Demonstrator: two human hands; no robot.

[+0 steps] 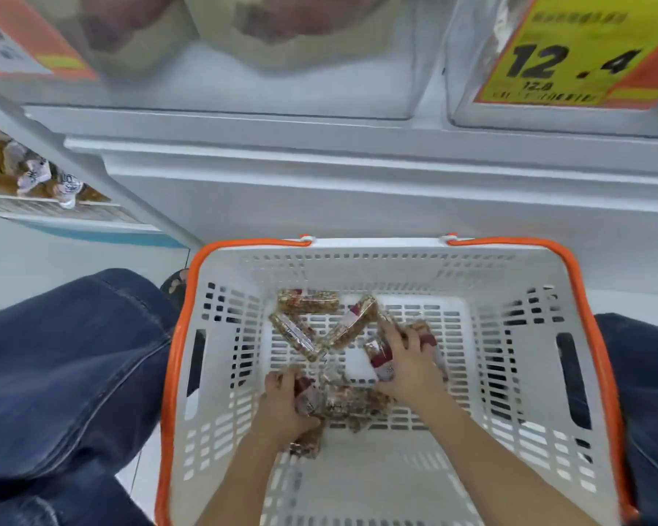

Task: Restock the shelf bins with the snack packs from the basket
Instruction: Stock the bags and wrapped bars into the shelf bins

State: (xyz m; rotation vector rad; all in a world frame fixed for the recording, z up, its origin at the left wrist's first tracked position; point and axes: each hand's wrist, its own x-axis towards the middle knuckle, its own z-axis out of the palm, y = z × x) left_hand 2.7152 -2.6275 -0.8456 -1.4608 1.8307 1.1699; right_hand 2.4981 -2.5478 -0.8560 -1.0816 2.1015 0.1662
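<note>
A white slotted basket (517, 373) with an orange rim and handles is seen from above, set on the floor between two knees in dark blue denim. On its floor a scatter of snack packs (321, 330) is spread: clear-wrapped bars of brown, nutty filling with red-and-white labels. Most are gathered in the far and middle part of the basket floor, and the near part is left bare.

Both bare arms are reached down into the basket. The left hand (283, 406) is closed around a small bundle of packs at the near left of the pile, the fingers curled over them, with further packs showing under the wrist. The right hand (409, 364) is laid over packs at the right of the pile, the fingers spread and bent down onto them; whether these packs are actually gripped cannot be told.

Beyond the basket a white shelf front (358, 191) is seen, and above it clear shelf bins (320, 70) with blurred contents. A yellow and orange price tag (574, 55) is fixed at the far right. At the far left, a lower shelf of small packets (35, 176) is visible.
</note>
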